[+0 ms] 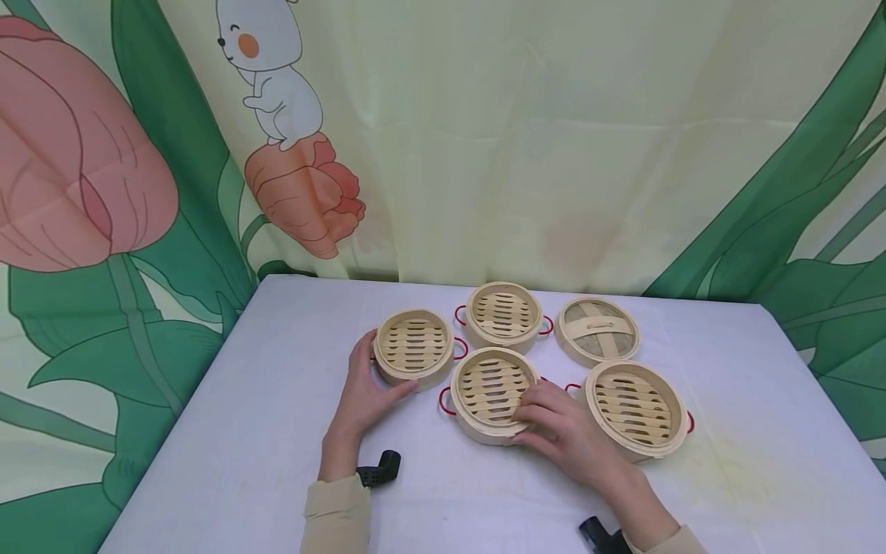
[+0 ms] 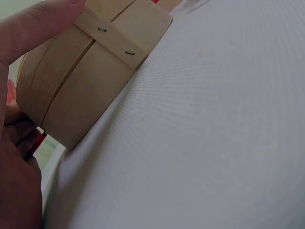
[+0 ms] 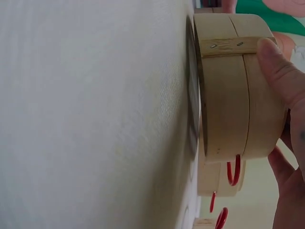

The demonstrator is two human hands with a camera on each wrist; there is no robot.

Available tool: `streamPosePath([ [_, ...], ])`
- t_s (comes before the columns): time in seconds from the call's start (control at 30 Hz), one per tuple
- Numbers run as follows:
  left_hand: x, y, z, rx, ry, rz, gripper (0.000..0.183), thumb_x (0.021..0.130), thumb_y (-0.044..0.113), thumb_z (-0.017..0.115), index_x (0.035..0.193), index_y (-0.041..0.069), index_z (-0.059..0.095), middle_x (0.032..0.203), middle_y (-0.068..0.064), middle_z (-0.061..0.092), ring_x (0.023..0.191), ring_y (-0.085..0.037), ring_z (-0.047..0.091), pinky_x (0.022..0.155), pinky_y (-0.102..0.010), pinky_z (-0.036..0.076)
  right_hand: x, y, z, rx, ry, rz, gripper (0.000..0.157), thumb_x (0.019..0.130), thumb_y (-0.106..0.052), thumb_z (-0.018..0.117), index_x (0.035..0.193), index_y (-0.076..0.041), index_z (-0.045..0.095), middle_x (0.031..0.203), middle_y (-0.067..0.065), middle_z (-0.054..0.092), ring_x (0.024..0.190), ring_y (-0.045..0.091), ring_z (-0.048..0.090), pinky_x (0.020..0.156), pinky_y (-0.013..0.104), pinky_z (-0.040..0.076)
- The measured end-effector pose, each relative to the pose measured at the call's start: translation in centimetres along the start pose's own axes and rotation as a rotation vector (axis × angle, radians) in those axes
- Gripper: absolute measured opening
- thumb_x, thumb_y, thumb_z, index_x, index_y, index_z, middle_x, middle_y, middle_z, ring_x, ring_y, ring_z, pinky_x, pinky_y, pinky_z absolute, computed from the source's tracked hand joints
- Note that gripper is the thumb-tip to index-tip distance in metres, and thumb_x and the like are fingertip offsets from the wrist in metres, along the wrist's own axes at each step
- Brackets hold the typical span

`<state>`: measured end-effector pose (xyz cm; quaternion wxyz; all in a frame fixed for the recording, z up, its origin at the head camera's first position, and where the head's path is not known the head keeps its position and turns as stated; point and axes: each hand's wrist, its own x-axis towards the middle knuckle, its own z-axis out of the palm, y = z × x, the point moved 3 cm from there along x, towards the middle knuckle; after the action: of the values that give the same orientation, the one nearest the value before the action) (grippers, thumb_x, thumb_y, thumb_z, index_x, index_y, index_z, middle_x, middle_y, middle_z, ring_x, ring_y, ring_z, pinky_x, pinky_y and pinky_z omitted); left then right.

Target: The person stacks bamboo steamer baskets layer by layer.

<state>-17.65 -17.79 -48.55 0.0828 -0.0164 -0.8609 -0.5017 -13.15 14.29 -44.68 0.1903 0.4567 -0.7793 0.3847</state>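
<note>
On the left, a small round bamboo steamer basket (image 1: pixel 415 345) with a slatted floor and red side handles sits within my left hand (image 1: pixel 361 394). The thumb lies along its front wall and the fingers wrap the far left side. My right hand (image 1: pixel 573 435) grips the right side of a second bamboo steamer basket (image 1: pixel 493 391) at the front middle. In the right wrist view the thumb presses this basket's wall (image 3: pixel 226 100) near a stapled strip, with a shadow beneath its base. Fingers partly hide its right handle.
Behind stands a third steamer basket (image 1: pixel 504 314), with a woven bamboo lid (image 1: pixel 598 331) to its right. Another steamer basket (image 1: pixel 635 408) sits close by my right wrist. The white-covered table (image 1: pixel 228 454) ends at a printed curtain (image 1: pixel 526 154).
</note>
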Motion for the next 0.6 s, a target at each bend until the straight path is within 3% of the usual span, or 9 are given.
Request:
streamPosePath([
  [0.37,-0.04,-0.01,0.02,0.006,-0.007,-0.009,0.115,0.071,0.032,0.093,0.157,0.007,0.022,0.159,-0.015,0.025,0.148,-0.029,0.022,0.118,-0.051,0.021,0.21,-0.53,0.33,-0.083,0.11,-0.025,0.03,0.095,-0.04,0.069,0.099,-0.011,0.074,0.104,0.002,0.067,0.101,0.024,0.061,0.107,0.033,0.037],
  [0.6,0.02,-0.16,-0.03,0.01,-0.007,-0.019,0.114,0.071,0.032,0.092,0.158,0.009,0.022,0.16,-0.012,0.025,0.149,-0.026,0.021,0.118,-0.049,0.021,0.48,-0.93,-0.02,-0.084,0.161,-0.006,0.031,0.095,-0.041,0.069,0.099,-0.011,0.073,0.103,0.001,0.068,0.1,0.025,0.061,0.108,0.036,0.036],
])
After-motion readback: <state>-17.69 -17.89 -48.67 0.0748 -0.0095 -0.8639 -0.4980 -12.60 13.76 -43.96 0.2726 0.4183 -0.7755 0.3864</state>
